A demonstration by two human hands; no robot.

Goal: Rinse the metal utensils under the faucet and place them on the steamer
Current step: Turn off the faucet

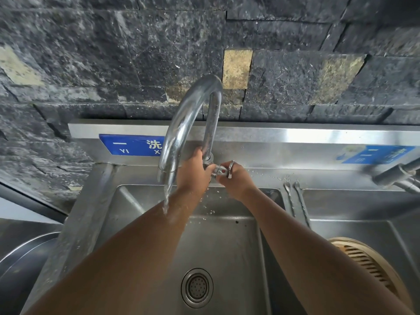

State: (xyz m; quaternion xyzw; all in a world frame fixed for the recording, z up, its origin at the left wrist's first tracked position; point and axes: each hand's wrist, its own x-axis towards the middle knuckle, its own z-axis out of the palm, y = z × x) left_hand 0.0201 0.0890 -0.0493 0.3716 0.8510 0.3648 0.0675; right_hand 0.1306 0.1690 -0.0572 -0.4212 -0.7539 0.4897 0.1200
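Your right hand (234, 178) pinches the tap handle (223, 170) at frame centre; your left hand (193, 171) wraps the faucet (181, 128) base. Two metal utensils (295, 201) lie just right, on the divider, long axes running away from you. Steamer (368, 262) lower right. Right hand's nearer.

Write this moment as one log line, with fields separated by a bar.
left hand: on faucet base | right hand: on tap handle | water: running | utensils: on sink divider | steamer: no utensils visible
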